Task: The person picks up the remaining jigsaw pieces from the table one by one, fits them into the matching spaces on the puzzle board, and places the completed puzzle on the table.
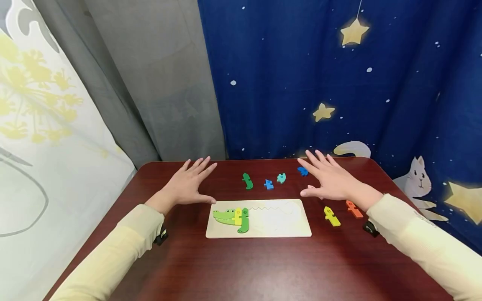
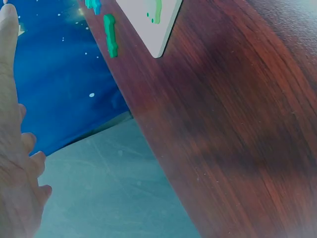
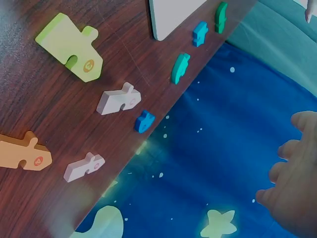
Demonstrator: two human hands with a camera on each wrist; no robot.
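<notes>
Dark reddish-brown table (image 1: pixel 226 267), rounded at its far corners. Flat on it, a pale rectangular board (image 1: pixel 273 228). Beyond that, a dark green piece (image 1: pixel 247 181), a blue piece (image 1: pixel 269 184), a teal piece (image 1: pixel 281 178) and, farther right, a second blue piece (image 3: pixel 144 122). Right of the board, a yellow piece (image 1: pixel 332 216) near an orange piece (image 1: pixel 354 210). Between yellow and second blue, a pale pink piece (image 3: pixel 117 101); near the orange, another pink piece (image 3: pixel 80 169).

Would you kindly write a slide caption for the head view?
Outspread left hand and right hand flank a partly filled crocodile puzzle board, with loose pieces nearby.
</notes>
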